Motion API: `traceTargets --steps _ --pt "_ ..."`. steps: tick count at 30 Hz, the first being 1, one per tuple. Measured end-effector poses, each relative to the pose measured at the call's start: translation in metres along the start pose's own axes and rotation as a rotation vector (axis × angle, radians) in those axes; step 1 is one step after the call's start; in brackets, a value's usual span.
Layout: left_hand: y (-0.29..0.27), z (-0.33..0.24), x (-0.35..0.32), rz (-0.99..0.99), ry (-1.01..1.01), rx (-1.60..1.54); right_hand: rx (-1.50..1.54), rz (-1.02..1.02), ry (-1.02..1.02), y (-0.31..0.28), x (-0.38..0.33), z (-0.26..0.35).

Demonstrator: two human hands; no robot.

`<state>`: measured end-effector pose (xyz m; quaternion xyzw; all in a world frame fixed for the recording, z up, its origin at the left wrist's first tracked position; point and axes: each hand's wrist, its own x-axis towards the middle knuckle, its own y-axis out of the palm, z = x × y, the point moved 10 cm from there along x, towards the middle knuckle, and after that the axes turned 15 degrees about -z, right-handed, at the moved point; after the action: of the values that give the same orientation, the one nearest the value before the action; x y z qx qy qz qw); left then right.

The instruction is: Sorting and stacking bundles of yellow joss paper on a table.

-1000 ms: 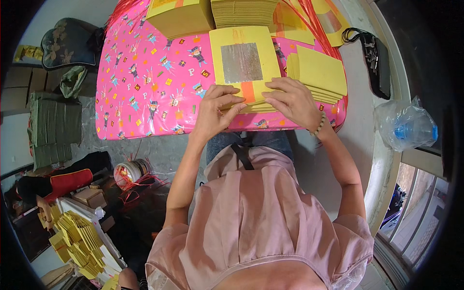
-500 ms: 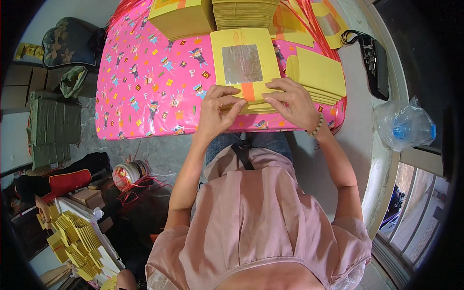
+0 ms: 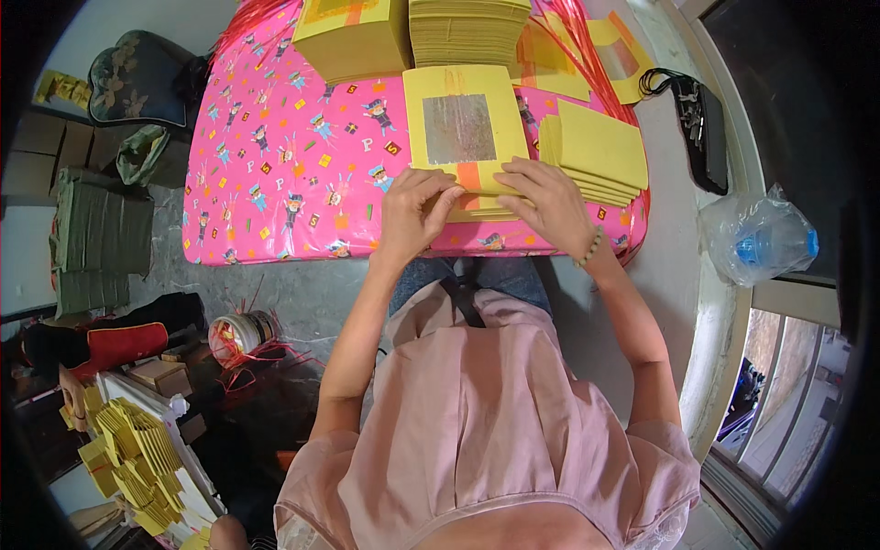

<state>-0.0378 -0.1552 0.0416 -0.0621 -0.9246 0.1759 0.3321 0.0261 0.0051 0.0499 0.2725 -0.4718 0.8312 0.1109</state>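
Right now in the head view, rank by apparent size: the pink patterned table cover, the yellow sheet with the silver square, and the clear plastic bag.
1. Pink table cover, clearly largest.
2. Yellow sheet with the silver square.
3. Clear plastic bag, close to the sheet; rim distortion makes these two uncertain.

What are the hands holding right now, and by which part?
Both hands, left and right, pinch the near edge of the top yellow paper sheet with a silver foil square, on a stack on the pink patterned table.
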Motion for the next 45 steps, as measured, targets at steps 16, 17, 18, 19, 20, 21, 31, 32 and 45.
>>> traceTargets --steps 16,17,18,19,20,21,31,32,45 --pt "-0.012 -0.032 0.020 -0.032 0.203 0.149 -0.006 0.007 0.033 -0.007 0.038 -0.011" --pt "-0.013 -0.037 0.022 -0.034 0.211 0.147 0.036 -0.018 0.066 -0.010 0.044 -0.014" --pt "-0.016 -0.047 0.022 -0.076 0.262 0.191 0.036 -0.023 0.062 -0.011 0.050 -0.016" --pt "-0.019 -0.056 0.022 -0.119 0.313 0.235 0.048 -0.002 0.102 -0.009 0.055 -0.021" --pt "-0.016 -0.058 0.020 -0.102 0.322 0.232 0.061 0.019 0.141 -0.007 0.061 -0.027" --pt "-0.014 -0.061 0.020 -0.107 0.327 0.230 0.057 0.015 0.136 -0.008 0.067 -0.030" --pt "0.053 -0.020 0.037 0.171 0.246 0.283 0.062 0.044 0.209 0.027 0.134 -0.092" --pt "0.055 -0.018 0.041 0.167 0.248 0.281 0.051 0.067 0.212 0.034 0.136 -0.099" --pt "0.079 0.018 0.056 0.260 0.236 0.414 -0.305 0.095 -0.057 0.074 0.171 -0.083"
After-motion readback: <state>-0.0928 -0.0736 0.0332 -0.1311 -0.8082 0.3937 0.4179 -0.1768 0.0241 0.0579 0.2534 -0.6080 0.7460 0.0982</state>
